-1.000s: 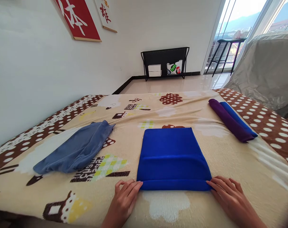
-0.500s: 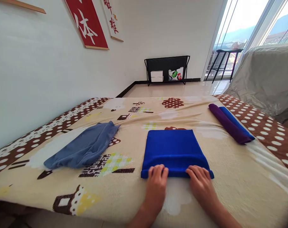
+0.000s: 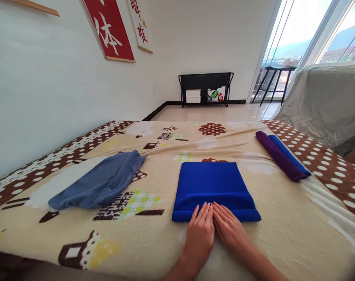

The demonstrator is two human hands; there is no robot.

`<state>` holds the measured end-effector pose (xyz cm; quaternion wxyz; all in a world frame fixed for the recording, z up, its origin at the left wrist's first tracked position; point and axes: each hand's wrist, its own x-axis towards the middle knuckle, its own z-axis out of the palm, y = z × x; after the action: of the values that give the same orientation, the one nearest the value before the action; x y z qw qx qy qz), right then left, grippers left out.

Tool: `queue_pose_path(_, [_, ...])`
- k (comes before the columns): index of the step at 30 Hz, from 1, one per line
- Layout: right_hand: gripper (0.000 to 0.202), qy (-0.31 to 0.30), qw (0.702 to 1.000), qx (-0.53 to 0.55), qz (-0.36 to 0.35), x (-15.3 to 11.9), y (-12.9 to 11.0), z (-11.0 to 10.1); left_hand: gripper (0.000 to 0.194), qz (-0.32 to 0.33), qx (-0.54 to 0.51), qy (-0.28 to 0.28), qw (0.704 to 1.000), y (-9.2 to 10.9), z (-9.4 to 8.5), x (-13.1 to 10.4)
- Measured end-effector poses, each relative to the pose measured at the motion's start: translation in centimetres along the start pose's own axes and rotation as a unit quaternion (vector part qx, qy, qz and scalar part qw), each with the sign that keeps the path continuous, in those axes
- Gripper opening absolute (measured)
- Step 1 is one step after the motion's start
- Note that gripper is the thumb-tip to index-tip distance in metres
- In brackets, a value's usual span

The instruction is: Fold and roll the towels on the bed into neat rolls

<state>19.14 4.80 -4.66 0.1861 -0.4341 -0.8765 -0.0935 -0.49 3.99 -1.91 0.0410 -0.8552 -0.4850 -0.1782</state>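
A bright blue towel (image 3: 209, 177) lies in front of me, folded to a rough square, its near edge turned into a small roll. My left hand (image 3: 200, 231) rests flat on the middle of that roll, fingers stretched out. Right beside it, my right hand (image 3: 228, 226) lies on the roll too, fingers extended and its fingertips touching or nearly touching the left ones. Neither hand grips the cloth. To the left sits a crumpled, loosely folded grey-blue towel (image 3: 100, 181). At the right lie a rolled purple towel (image 3: 278, 156) and a rolled blue towel (image 3: 290, 154), side by side.
Everything lies on a cream patterned blanket (image 3: 154, 249) with brown polka-dot borders. Beyond it stands a black rack (image 3: 206, 88) holding white boxes and a bag. A covered piece of furniture (image 3: 326, 101) is at the right, near a dark stool (image 3: 275, 82). A wall borders the left.
Both hands have moved inward along the rolled edge, from being apart near its sides to meeting at its middle. Their curled fingers have straightened and flattened. The view has shifted slightly.
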Motion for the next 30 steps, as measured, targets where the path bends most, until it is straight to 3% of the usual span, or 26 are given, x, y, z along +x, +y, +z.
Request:
queue_pose_path(2, [0.045, 0.002, 1.0, -0.009, 0.025, 0.1, 1.3, -0.1, 0.044, -0.012, 0.005, -0.007, 1.0, -1.4, -0.1, 0.1])
queue_pose_path(5, [0.051, 0.016, 0.993, -0.051, 0.104, -2.5, 4.9, -0.7, 0.047, -0.075, 0.041, -0.013, 0.996, -5.2, -1.2, -1.2])
queue_pose_path(7, [0.054, 0.02, 0.985, -0.085, 0.152, -3.8, 6.1, -0.9, 0.046, -0.131, 0.083, -0.013, 0.988, -6.3, -1.9, -1.7])
queue_pose_path(10, [0.049, 0.012, 0.978, -0.103, 0.179, -2.6, 4.3, -0.8, 0.047, -0.17, 0.107, -0.011, 0.98, -3.8, -1.9, -0.2])
queue_pose_path(13, [0.048, -0.012, 0.99, -0.058, 0.126, 0.8, 0.9, -0.1, 0.049, -0.085, 0.031, -0.051, 0.995, 0.1, -0.7, 2.5])
queue_pose_path(15, [0.047, -0.022, 0.995, -0.031, 0.096, 2.1, 0.3, 0.3, 0.048, -0.041, -0.004, -0.073, 0.996, 0.8, 0.2, 3.3])
queue_pose_path(18, [0.051, -0.015, 0.991, -0.034, 0.131, 1.1, 2.6, 0.2, 0.052, -0.112, 0.03, -0.055, 0.992, -2.0, 0.4, 2.2])
queue_pose_path(20, [0.056, -0.004, 0.985, -0.044, 0.169, -0.7, 4.9, -0.3, 0.054, -0.189, 0.071, -0.037, 0.979, -4.7, -0.2, 0.9])
queue_pose_path(22, [0.056, 0.01, 0.978, -0.052, 0.199, -2.1, 6.2, -0.7, 0.053, -0.224, 0.104, -0.023, 0.969, -6.3, -1.0, 0.2])
queue_pose_path(25, [0.053, 0.028, 0.975, -0.057, 0.214, -1.7, 5.3, -0.7, 0.053, -0.191, 0.125, 0.005, 0.974, -5.1, -1.6, 1.0])
queue_pose_path(30, [0.05, -0.002, 0.993, -0.017, 0.113, 2.6, 1.3, 0.5, 0.054, -0.001, 0.025, -0.032, 0.999, -0.3, 0.1, 4.2])
